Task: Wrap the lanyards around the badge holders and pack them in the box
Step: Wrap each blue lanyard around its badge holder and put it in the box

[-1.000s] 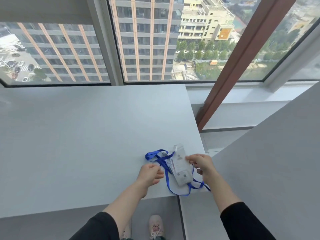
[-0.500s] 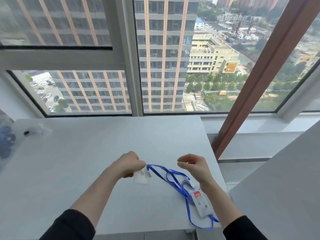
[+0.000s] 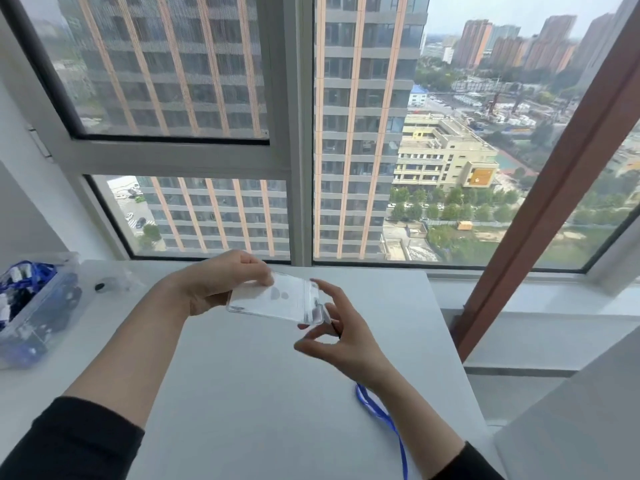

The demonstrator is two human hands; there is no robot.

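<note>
Here the badge holder (image 3: 273,299) is held flat in the air above the bench (image 3: 259,393). The left grip (image 3: 221,282) pinches its left end; the right grip (image 3: 343,334) curls its fingers round the clip end. The blue lanyard (image 3: 381,414) trails from under the right wrist to the bench edge, unwound. Wrapping seems barely begun. Next move, likely: gather the strap, wind it snug round the holder, then carry it to the box (image 3: 38,317) at far left.
</note>
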